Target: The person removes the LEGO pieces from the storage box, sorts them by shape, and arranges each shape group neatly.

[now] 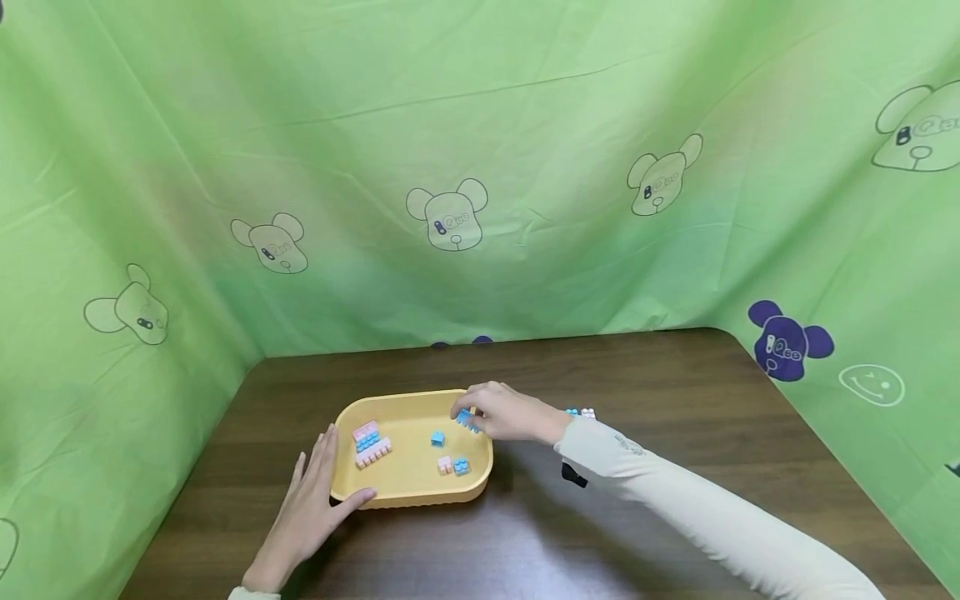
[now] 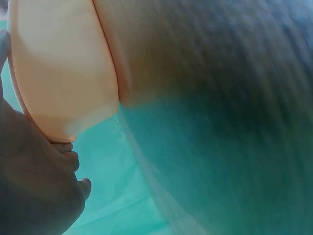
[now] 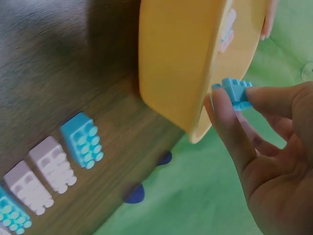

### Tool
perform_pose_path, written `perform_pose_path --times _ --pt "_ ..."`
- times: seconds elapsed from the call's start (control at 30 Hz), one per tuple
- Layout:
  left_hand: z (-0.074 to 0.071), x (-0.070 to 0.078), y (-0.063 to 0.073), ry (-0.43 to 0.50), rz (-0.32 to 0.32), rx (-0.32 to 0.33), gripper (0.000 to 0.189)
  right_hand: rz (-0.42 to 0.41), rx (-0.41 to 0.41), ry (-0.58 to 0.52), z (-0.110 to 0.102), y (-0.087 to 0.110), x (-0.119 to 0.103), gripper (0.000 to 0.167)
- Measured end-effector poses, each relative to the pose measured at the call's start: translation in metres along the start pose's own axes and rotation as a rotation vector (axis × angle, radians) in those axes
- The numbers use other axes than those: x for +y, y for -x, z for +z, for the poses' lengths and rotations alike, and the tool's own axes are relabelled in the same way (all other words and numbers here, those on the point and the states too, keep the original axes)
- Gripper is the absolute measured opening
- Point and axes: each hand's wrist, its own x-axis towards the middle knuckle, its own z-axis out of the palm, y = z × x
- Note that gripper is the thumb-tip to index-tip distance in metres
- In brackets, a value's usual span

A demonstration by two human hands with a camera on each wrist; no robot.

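Fingers of right hand [image 1: 501,412] pinch blue brick [image 1: 465,418] at far right corner of tray [image 1: 420,501], head view; left hand [image 1: 317,492], fingers spread, against left rim. More bricks [image 1: 461,467] inside, yellow floor between. Left wrist: tray edge, green curtain [image 2: 107,171] beyond. Right wrist: brick row [image 3: 53,164] on table [image 3: 115,110] outside tray, dark wood between, curtain past table edge.
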Motion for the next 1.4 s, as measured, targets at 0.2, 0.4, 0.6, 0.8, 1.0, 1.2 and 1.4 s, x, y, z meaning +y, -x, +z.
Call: perform_pose_path --times 0.2,0.4,0.6,0.8,1.0,1.2,1.4 --pt "0.000 0.000 0.001 0.003 -0.005 -0.005 0.110 0.087 0.064 -0.025 -0.008 0.013 0.006 0.031" --pt "-0.001 0.002 0.002 0.012 -0.011 -0.009 0.110 0.142 0.100 -0.063 -0.012 0.030 0.017 0.040" --pt "-0.001 0.002 0.002 0.008 -0.014 -0.020 0.110 0.189 0.128 -0.089 -0.011 0.051 0.031 0.037" --pt "-0.001 0.002 0.003 0.004 -0.009 -0.009 0.110 0.167 0.151 -0.063 -0.014 0.073 0.042 0.037" --pt "0.000 0.003 0.002 0.003 -0.012 -0.019 0.109 0.239 0.178 -0.026 -0.016 0.095 0.056 0.034" --pt "0.001 0.002 0.003 0.003 -0.017 -0.017 0.109 0.275 0.215 -0.038 -0.016 0.111 0.068 0.035" --pt "0.000 0.003 0.004 0.003 -0.024 -0.027 0.110 0.279 0.263 -0.008 -0.018 0.133 0.080 0.035"
